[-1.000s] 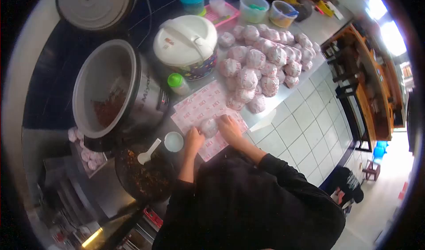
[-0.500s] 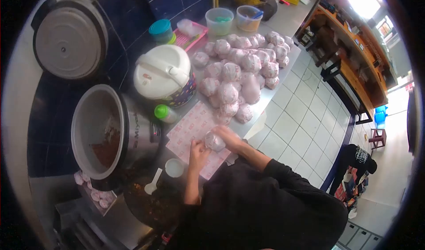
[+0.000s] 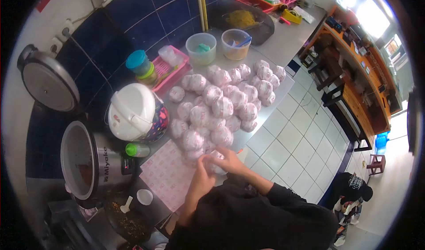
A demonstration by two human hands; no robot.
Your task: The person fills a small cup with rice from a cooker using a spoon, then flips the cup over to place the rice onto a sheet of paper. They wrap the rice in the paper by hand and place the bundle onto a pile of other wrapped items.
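Observation:
My left hand [image 3: 204, 176] and my right hand [image 3: 229, 161] meet around one paper-wrapped ball [image 3: 218, 162], white with red print, their fingers closed on it. Just above them lies a big heap of similar wrapped balls [image 3: 222, 107] on the metal counter. Flat printed paper sheets [image 3: 166, 175] lie to the left of my hands. A small white bowl [image 3: 144, 197] is below the sheets' left side.
Left stand an open Miyako rice cooker [image 3: 113, 163], a white-lidded container [image 3: 133, 108] and a green-capped bottle [image 3: 139, 150]. A dark pan [image 3: 128, 223] holds a white spoon. Plastic tubs [image 3: 200, 48] stand behind the heap. Another person [image 3: 352, 190] bends down at the right.
The view has shifted, so the counter things appear lower and further left. My hands have closed together around the wrapped ball, my right hand no longer lying flat over it.

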